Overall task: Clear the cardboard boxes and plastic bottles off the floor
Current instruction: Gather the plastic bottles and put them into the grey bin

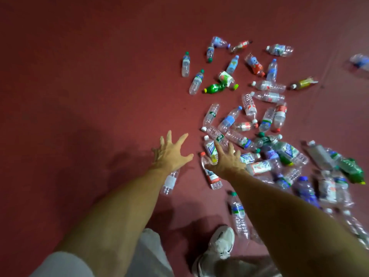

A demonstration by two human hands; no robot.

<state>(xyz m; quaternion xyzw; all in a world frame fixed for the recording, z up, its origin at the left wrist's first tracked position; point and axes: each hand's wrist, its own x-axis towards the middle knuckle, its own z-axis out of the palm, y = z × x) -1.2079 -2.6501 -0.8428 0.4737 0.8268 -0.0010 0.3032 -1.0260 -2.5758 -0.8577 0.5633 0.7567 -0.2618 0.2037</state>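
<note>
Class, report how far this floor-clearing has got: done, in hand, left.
Done: nothing visibly; no cardboard boxes in view. In hand: left hand and right hand reach out, fingers spread, holding nothing. Left: many plastic bottles scattered on the red floor.

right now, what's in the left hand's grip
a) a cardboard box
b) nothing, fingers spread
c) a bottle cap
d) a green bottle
b: the left hand reaches out with its fingers spread wide above the red floor and nothing in its grip; a clear bottle with a white label lies on the floor beneath its wrist.
</note>
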